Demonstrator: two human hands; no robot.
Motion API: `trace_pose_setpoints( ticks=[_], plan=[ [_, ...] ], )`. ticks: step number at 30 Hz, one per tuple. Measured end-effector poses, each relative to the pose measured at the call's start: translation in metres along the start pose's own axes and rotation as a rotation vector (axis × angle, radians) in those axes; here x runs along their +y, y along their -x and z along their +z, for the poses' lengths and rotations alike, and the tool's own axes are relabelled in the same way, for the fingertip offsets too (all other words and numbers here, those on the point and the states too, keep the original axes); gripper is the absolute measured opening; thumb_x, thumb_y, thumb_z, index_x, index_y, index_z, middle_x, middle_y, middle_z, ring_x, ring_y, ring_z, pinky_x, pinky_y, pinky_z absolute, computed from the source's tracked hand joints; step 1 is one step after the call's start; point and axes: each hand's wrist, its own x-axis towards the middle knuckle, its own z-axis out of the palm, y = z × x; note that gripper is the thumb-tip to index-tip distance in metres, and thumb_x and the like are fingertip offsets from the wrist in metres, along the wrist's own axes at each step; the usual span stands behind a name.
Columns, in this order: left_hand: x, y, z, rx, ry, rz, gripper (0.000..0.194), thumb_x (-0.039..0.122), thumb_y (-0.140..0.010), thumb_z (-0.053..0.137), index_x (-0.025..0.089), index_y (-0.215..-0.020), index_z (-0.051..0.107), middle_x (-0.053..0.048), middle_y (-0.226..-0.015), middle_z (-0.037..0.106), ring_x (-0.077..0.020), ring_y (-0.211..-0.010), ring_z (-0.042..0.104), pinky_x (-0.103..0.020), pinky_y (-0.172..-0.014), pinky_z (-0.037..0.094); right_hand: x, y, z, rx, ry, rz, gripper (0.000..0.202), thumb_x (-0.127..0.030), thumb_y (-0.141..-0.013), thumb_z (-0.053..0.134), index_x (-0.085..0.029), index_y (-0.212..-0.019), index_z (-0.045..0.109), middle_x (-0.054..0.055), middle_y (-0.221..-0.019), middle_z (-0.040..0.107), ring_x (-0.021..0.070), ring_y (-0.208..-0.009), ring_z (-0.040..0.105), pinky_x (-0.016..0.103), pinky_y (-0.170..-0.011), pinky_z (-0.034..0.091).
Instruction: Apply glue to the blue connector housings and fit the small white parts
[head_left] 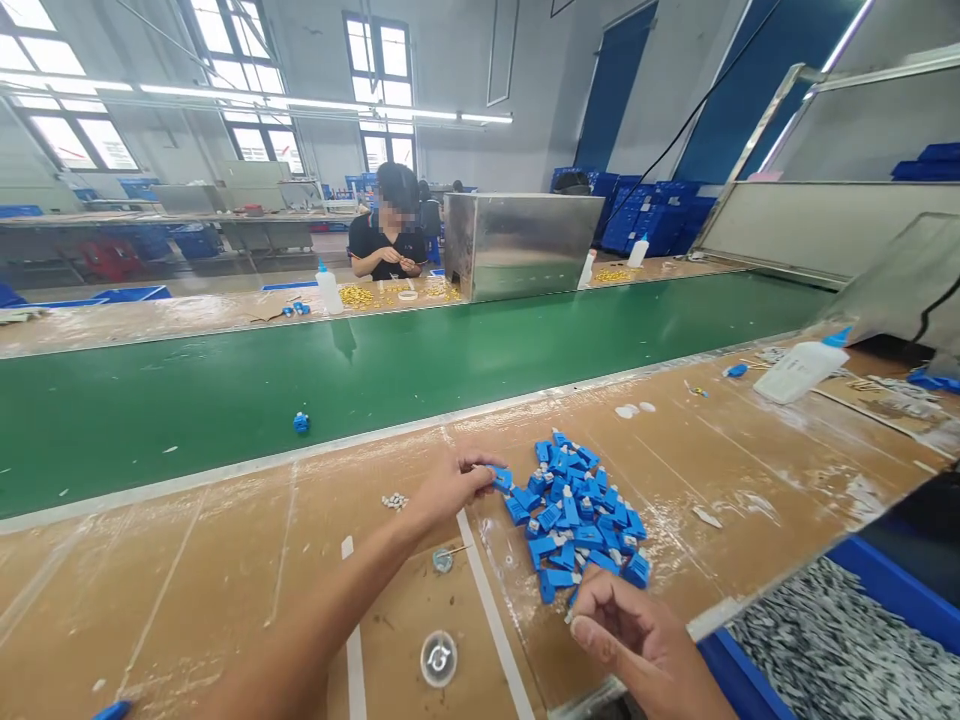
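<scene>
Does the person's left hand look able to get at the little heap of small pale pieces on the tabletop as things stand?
Probably yes: the small pale pieces lie close beside the left hand, nothing visibly between, though its fingertips seem occupied with a blue piece.

Below frame centre, the left hand (448,488) pinches a blue piece (501,479); lower right, the right hand (634,635) borders a blue pile (568,512).
</scene>
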Motion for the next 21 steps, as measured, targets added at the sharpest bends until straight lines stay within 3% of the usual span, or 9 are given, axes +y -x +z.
trace_pose_setpoints(
  ticks=[2,5,9,11,14,18,21],
  plan=[
    [0.010,0.034,-0.003,0.028,0.186,-0.067,0.032,0.035,-0.083,0.054,0.016,-0.104,0.069,0.001,-0.066,0.055,-0.0108,-0.055,0.045,-0.022,-0.050,0.030,-0.009,-0.010,0.011,-0.057,0.023,-0.050,0.038,-0.055,-0.088,0.063,-0.020,-0.073,0.059,-0.001,-0.069,0.049,0.0160,-0.065,0.046,0.026,-0.061,0.040],
    [0.020,0.081,-0.003,0.063,0.539,-0.220,0.028,0.037,-0.080,0.059,0.015,-0.095,0.070,0.004,-0.057,0.046,-0.0079,-0.047,0.034,-0.020,-0.044,0.016,-0.018,-0.022,0.034,-0.080,-0.004,-0.078,0.035,-0.052,-0.089,0.063,-0.019,-0.076,0.060,-0.001,-0.071,0.050,0.0157,-0.066,0.049,0.026,-0.061,0.042],
    [0.023,0.127,0.009,0.140,0.599,-0.304,0.028,0.041,-0.081,0.064,0.014,-0.082,0.068,0.005,-0.049,0.044,-0.0059,-0.043,0.027,-0.019,-0.041,0.013,-0.021,-0.023,0.073,-0.074,-0.137,-0.130,0.031,-0.046,-0.092,0.063,-0.020,-0.108,0.061,0.006,-0.094,0.063,0.0194,-0.080,0.061,0.029,-0.068,0.053],
    [0.023,0.140,0.019,0.215,0.575,-0.290,0.029,0.044,-0.081,0.068,0.015,-0.083,0.067,0.006,-0.048,0.045,-0.0060,-0.043,0.030,-0.017,-0.042,0.019,-0.022,-0.019,0.090,-0.121,-0.267,-0.138,0.033,-0.044,-0.093,0.061,-0.022,-0.117,0.056,0.008,-0.101,0.065,0.0211,-0.085,0.066,0.030,-0.067,0.056],
    [0.024,0.151,0.030,0.285,0.570,-0.210,0.034,0.049,-0.081,0.071,0.016,-0.091,0.067,0.005,-0.052,0.051,-0.0070,-0.045,0.040,-0.017,-0.045,0.031,-0.025,-0.015,0.104,-0.094,-0.411,-0.133,0.028,-0.041,-0.092,0.065,-0.023,-0.111,0.055,0.007,-0.095,0.067,0.0208,-0.081,0.068,0.030,-0.067,0.058],
    [0.027,0.158,0.031,0.213,0.567,-0.064,0.043,0.045,-0.078,0.078,0.017,-0.110,0.071,-0.001,-0.071,0.064,-0.0139,-0.066,0.061,-0.023,-0.063,0.047,-0.030,-0.014,0.100,-0.027,-0.537,-0.070,0.029,-0.041,-0.087,0.073,-0.022,-0.104,0.058,0.008,-0.099,0.071,0.0186,-0.079,0.068,0.028,-0.067,0.058],
    [0.027,0.160,0.030,0.186,0.635,-0.129,0.043,0.038,-0.071,0.085,0.016,-0.106,0.076,-0.002,-0.075,0.066,-0.0165,-0.075,0.062,-0.025,-0.073,0.048,-0.035,-0.015,0.091,-0.104,-0.612,0.029,0.034,-0.045,-0.084,0.074,-0.021,-0.104,0.061,0.011,-0.109,0.072,0.0184,-0.083,0.069,0.027,-0.068,0.057]
  ],
)
